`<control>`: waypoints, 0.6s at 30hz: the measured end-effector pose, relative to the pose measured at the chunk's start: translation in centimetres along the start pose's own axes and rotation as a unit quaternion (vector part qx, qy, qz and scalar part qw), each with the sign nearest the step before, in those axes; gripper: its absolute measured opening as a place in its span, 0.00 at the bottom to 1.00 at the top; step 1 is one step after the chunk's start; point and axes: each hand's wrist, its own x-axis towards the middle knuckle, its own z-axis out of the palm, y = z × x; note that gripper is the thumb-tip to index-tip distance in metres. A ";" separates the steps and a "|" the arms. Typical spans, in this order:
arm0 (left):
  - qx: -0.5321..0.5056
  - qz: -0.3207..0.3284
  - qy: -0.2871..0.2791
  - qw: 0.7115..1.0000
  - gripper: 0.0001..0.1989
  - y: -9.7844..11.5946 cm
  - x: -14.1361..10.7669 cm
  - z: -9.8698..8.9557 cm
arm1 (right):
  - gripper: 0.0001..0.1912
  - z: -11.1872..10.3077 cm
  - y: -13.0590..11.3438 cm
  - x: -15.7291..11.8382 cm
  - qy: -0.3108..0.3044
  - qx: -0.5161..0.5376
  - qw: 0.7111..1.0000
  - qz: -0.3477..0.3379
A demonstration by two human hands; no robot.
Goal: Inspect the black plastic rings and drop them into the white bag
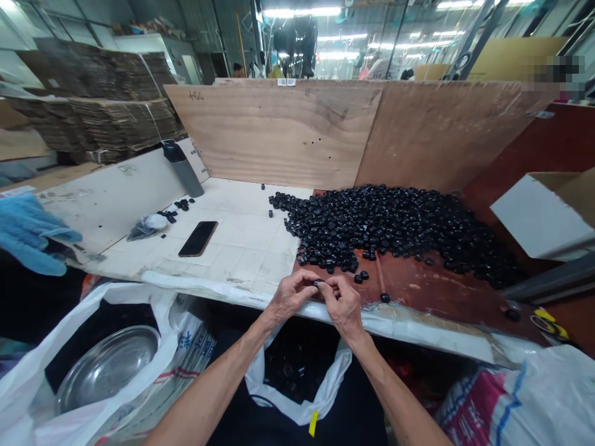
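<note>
Pinching a small black plastic piece (pixel 318 282) between our left hand (pixel 292 296) and right hand (pixel 343 305), both gripping firmly, we keep it near the table edge (pixel 223 292), with the black heap (pixel 385 229) within reach to the far right and the white bag (pixel 297 396) directly below.

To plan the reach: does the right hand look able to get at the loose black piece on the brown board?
Probably yes: the right hand is close to the black piece, with bare brown board between; its fingers pinch a small part.

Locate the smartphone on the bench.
In the head view, the smartphone lies flat on the white tiled surface, left of the black parts pile and just right of a small plastic bag.
</note>
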 end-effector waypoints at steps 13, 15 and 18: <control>0.001 0.012 -0.004 1.000 0.11 -0.2 -0.2 -0.1 | 0.12 -0.5 0.0 -0.2 -0.021 -0.015 0.999 -0.029; 0.002 0.009 -0.002 1.000 0.11 -0.2 -0.2 -0.1 | 0.15 -0.7 -0.2 -0.2 -0.028 -0.029 0.999 -0.035; 0.013 0.009 0.002 1.000 0.11 -0.2 -0.2 -0.2 | 0.11 -0.9 -0.3 -0.4 -0.021 -0.020 0.999 -0.020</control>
